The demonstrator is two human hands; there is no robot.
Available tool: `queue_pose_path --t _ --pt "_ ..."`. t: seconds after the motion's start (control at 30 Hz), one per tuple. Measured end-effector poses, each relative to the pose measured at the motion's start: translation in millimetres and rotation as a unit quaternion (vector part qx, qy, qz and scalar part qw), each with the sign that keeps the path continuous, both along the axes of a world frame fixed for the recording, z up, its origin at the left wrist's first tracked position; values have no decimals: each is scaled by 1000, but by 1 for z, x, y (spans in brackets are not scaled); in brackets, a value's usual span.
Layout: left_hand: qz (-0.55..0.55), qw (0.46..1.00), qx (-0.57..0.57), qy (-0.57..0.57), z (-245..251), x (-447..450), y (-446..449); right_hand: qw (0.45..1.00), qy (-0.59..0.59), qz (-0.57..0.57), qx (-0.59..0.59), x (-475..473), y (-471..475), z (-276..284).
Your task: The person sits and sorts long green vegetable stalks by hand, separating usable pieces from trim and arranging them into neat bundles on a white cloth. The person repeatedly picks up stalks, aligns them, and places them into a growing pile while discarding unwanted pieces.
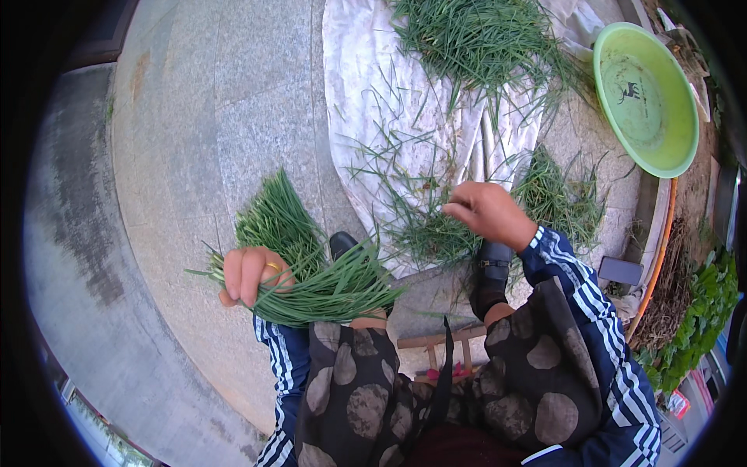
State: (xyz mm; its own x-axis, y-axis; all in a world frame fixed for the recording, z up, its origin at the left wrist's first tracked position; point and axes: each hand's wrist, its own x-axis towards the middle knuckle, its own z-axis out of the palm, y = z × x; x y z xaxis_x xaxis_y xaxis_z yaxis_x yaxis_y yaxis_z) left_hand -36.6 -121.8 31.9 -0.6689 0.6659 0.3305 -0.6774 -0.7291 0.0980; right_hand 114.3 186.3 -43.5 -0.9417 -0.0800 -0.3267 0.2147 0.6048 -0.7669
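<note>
My left hand (255,276) grips a bunch of long green garlic chives (327,292) near the pale stem ends. The blades fan out to the right over my lap. Just beyond that hand, a neat pile of the same chives (280,216) rests on the stone paving. My right hand (487,213) is curled over the white sheet (373,216), thumb against the fingers, and I see no blade clearly held in it. Loose scraps of chives (437,236) lie below it. A large heap of chives (481,44) sits on the sheet's far part.
A green plastic basin (648,99) stands tilted at the far right. Another heap of scraps (560,195) lies right of the sheet. Further right are a phone-like dark slab (621,271) and an orange hose (656,268). My shoes (494,262) rest by the sheet's near edge.
</note>
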Motion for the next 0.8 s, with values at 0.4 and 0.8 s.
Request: queue_pose_path --t 0.4,0.8 --pt "-49 998 3 31 5 -6 17 980 64 -23 -189 -24 -34 24" --pt "-12 1000 15 13 9 -4 12 962 54 11 -267 -21 -48 -10"
